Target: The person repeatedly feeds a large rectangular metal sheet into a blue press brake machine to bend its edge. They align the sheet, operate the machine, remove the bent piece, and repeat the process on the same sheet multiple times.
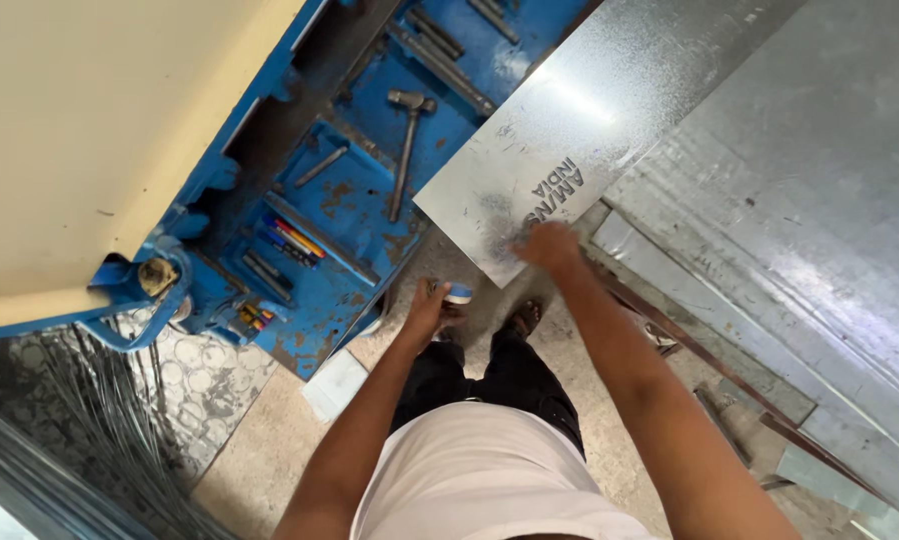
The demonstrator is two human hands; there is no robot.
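I look straight down at my own body and feet on a pale floor. My right hand (547, 248) presses on the near corner of a shiny galvanised metal sheet (589, 120) that rests over a blue machine bed. My left hand (427, 306) is closed around a small round blue and white object (457, 294), perhaps a tape roll, held just below the sheet's corner. Printed lettering marks the sheet near my right hand.
The blue machine bed (349, 200) carries a hammer (407, 140), bolts and coloured markers (291, 240). A cream panel (89, 140) fills the upper left. More metal sheets (809, 260) and strips lie at the right. Wire coils (59, 420) sit at the lower left.
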